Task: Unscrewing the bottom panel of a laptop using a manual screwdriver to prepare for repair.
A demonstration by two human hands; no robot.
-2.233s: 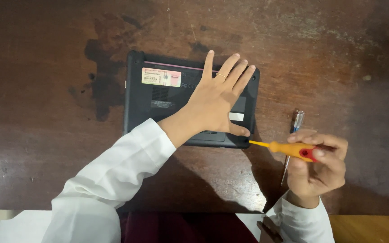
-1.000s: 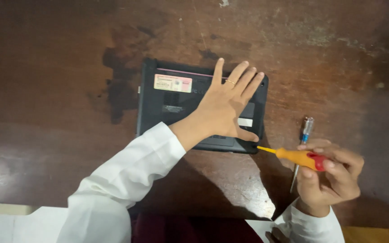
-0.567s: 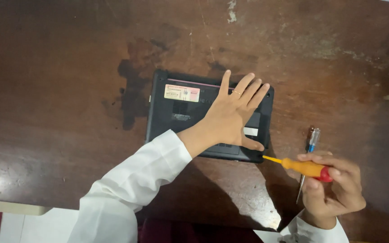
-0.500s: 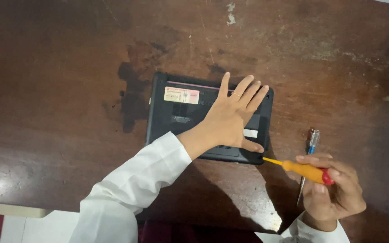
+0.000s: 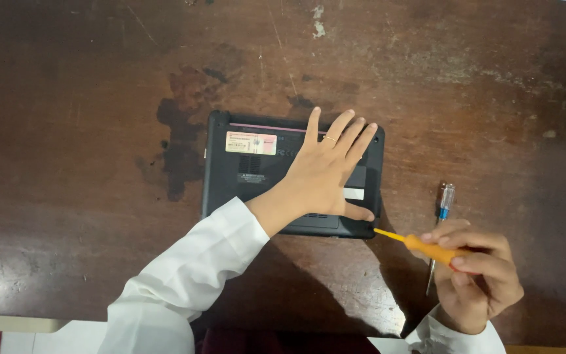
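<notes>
A small black laptop (image 5: 244, 183) lies upside down on a dark wooden table (image 5: 86, 131), with a pale label sticker (image 5: 251, 143) on its base. My left hand (image 5: 329, 174) rests flat on the laptop's right half, fingers spread. My right hand (image 5: 476, 275) grips an orange-handled screwdriver (image 5: 427, 248). Its yellow tip points left, at the laptop's near right corner.
A second screwdriver (image 5: 441, 216) with a clear blue handle lies on the table just behind my right hand. Dark stains (image 5: 178, 151) mark the wood left of the laptop. The table's near edge (image 5: 14, 322) shows at bottom left.
The view has shifted, so the laptop sits lower and more central. My left hand stays flat on the laptop. My right hand keeps the orange screwdriver near the laptop's corner.
</notes>
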